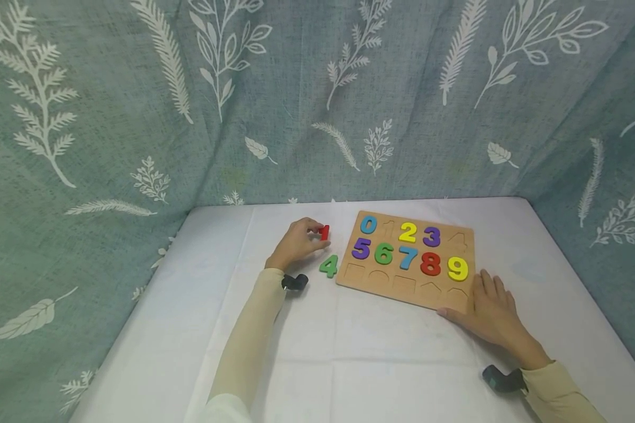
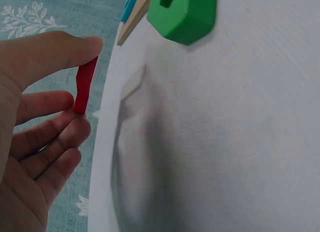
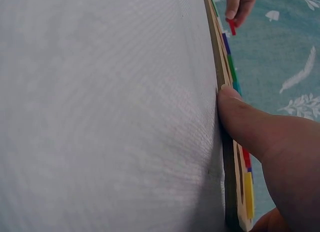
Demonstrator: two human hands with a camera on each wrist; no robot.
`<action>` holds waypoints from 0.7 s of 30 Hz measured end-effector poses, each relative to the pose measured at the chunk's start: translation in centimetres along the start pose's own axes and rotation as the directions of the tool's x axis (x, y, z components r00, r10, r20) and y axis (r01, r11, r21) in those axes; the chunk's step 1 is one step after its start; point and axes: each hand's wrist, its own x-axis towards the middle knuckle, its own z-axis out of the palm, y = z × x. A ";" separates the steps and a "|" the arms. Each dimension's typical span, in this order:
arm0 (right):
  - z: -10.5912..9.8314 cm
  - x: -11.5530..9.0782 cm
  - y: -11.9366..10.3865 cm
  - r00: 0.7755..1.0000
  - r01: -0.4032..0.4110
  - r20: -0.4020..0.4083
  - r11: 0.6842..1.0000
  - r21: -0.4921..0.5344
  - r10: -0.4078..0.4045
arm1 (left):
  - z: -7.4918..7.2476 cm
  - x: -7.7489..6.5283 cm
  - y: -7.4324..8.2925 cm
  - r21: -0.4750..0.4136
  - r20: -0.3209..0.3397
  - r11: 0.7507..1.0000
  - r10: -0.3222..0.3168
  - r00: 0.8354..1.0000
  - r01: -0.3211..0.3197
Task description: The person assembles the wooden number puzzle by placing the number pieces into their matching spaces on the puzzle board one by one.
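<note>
Between the thumb and fingers of my left hand [image 1: 298,239] a red number 1 piece [image 1: 324,232] is pinched, just left of the wooden number board [image 1: 378,284]. The left wrist view shows the red piece [image 2: 86,87] edge-on, held at thumb and fingertips. A green number 4 piece [image 1: 329,266] lies on the table, near the board's left edge. My right hand [image 1: 491,311] rests at the board's lower right corner, its thumb along the front edge and its fingers along the right side. In the right wrist view the thumb [image 3: 245,114] touches the board's edge.
Coloured numbers sit in the board, among them a blue 0 [image 1: 368,224], a yellow 2 [image 1: 408,232] and a yellow 9 [image 1: 457,269]. The 1 slot [image 1: 388,228] and 4 slot [image 1: 458,239] are bare. A white cloth [image 1: 381,358] covers the table; a patterned curtain [image 1: 296,117] hangs behind.
</note>
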 end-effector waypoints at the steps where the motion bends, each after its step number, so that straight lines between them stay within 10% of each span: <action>1: 0.0 0.0 0.0 1.000 0.001 0.000 1.000 -0.001 -0.001 | 0.0 0.0 0.1 -0.004 -0.001 1.000 0.000 1.000 0.000; 21: 0.0 0.0 0.1 1.000 0.005 -0.012 1.000 -0.006 -0.005 | -0.1 1.6 3.0 0.004 -0.015 0.994 0.105 0.994 -0.105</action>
